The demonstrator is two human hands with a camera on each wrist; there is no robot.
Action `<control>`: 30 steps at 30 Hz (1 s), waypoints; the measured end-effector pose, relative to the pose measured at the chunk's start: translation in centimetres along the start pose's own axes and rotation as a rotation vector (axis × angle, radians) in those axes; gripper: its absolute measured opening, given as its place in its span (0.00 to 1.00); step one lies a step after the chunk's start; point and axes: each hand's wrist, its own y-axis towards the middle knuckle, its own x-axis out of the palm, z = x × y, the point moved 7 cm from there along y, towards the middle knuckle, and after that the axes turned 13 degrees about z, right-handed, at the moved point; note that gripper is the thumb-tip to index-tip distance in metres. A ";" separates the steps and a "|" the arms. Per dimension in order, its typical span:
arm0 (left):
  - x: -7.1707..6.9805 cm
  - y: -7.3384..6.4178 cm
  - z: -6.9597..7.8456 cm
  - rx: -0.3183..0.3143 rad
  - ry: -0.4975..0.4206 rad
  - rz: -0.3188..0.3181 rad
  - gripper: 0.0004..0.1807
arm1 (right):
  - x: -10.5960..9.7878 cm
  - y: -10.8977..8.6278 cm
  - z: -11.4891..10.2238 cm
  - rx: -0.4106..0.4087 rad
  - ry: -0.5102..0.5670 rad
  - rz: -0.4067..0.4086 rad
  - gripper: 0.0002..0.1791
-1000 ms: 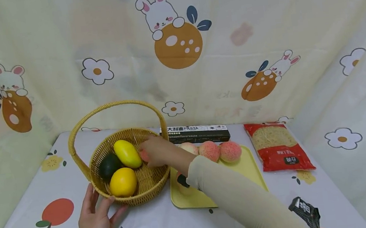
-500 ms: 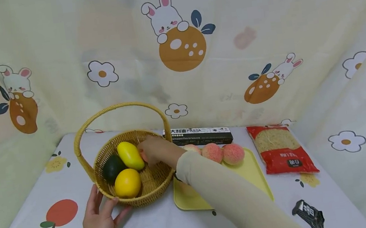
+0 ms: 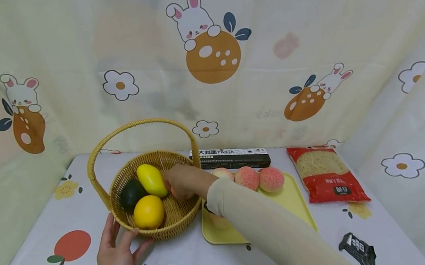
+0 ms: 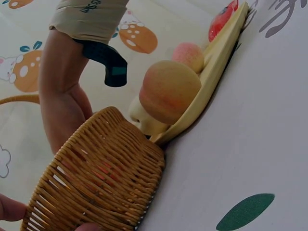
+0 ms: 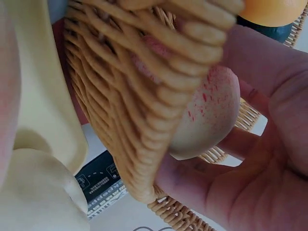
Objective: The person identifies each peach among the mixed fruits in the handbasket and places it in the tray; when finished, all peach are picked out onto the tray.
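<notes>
A round wicker basket (image 3: 178, 228) with a tall hoop handle stands on the left of the table. My left hand (image 3: 117, 261) rests against its near left side, fingers spread along the outer wall and thumb at the rim. Inside lie a yellow mango (image 3: 151, 181), a dark green fruit (image 3: 131, 195) and a round yellow-orange fruit (image 3: 148, 212). My right hand (image 3: 182, 180) reaches into the basket's right side. In the right wrist view, its fingers and thumb curl round a pale fruit with red streaks (image 5: 211, 115), partly hidden behind the wicker rim.
A yellow tray (image 3: 224, 236) right of the basket holds several peaches (image 3: 271, 179), partly hidden by the right sleeve. Behind it lies a black-and-white pasta box (image 3: 235, 160). To the right are a red-ended food bag (image 3: 327, 174) and a small black packet (image 3: 359, 250).
The head view has shifted slightly. Inside the basket, my right hand has moved a little toward the near side. My left hand keeps its place at the rim.
</notes>
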 end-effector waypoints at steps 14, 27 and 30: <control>0.2 0.2 0.0 -0.017 0.025 0.004 0.49 | -1.2 -1.5 -0.4 -0.144 0.156 0.074 0.18; 0.4 0.1 0.1 -0.015 0.021 0.018 0.49 | -2.3 -5.9 3.9 0.077 1.066 0.208 0.24; 0.3 0.1 -0.1 -0.021 0.022 0.028 0.49 | -2.5 -7.1 4.4 0.060 1.204 0.234 0.25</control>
